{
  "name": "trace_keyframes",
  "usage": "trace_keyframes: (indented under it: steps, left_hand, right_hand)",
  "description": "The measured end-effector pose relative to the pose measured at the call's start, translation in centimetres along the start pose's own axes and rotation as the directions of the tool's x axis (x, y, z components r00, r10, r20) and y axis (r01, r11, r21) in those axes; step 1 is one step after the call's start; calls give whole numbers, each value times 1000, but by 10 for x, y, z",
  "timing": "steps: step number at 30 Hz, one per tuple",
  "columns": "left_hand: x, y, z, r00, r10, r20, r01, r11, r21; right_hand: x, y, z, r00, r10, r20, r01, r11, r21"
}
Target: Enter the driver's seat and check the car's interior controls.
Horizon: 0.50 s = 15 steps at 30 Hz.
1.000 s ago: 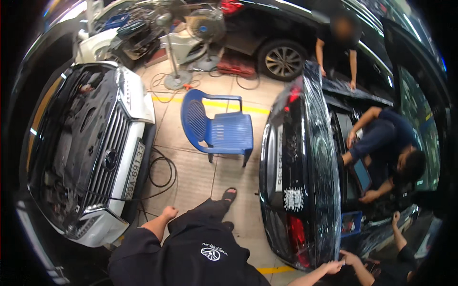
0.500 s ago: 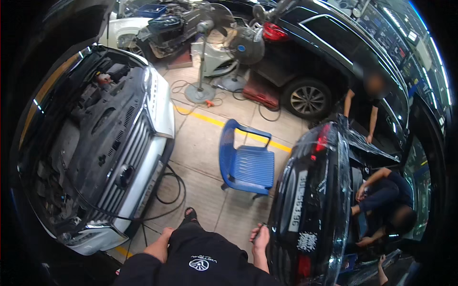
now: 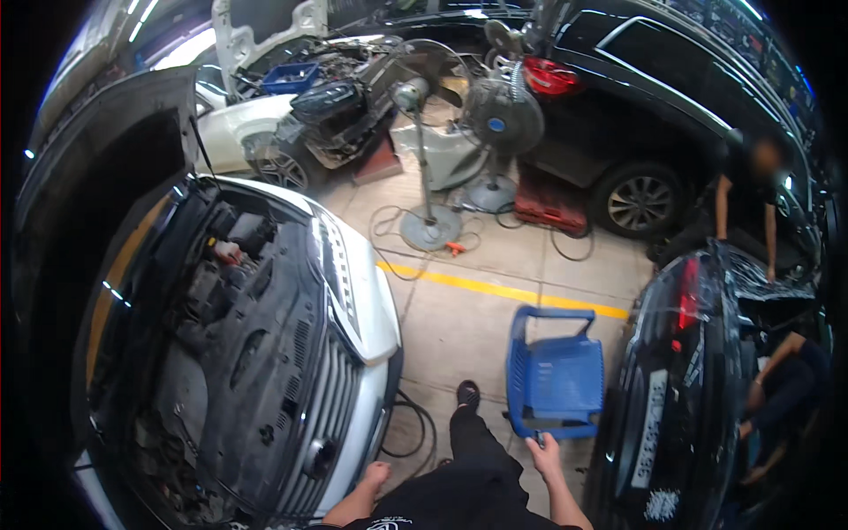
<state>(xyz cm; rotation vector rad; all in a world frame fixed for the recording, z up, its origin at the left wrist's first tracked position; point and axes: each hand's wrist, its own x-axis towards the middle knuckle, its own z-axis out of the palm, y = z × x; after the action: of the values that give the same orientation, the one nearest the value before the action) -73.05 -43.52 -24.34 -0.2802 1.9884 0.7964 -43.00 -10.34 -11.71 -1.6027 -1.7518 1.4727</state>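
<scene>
Since the earlier frame our view has swung left, so the white car (image 3: 265,371) fills more of it and the black car (image 3: 680,397) has slid toward the right edge. Our right hand (image 3: 546,452) now sits at the front edge of the blue chair (image 3: 555,380), pinching something small and dark; we cannot make out what. Our left hand (image 3: 375,477) hangs loosely closed near the white car's bumper, holding nothing we can see. Both forearms are cut off at the lower edge. A cable (image 3: 411,433) loops on the floor beside our shoe (image 3: 468,393). Two fans (image 3: 459,115) stand beyond the yellow line (image 3: 503,290). A crouching person (image 3: 786,380) is half hidden behind the black car.
</scene>
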Motion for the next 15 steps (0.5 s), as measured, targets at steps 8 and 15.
trace_keyframes:
  steps: [8, 15]
  left_hand:
    - [33, 168, -39, 993, -11, 120, -2, 994, 107]
    - [64, 303, -53, 993, 98, -66, -98, 995, 6]
  right_hand:
    - [166, -24, 36, 991, 129, -34, -124, 984, 126]
    - [292, -94, 63, 996, 58, -73, -51, 994, 94]
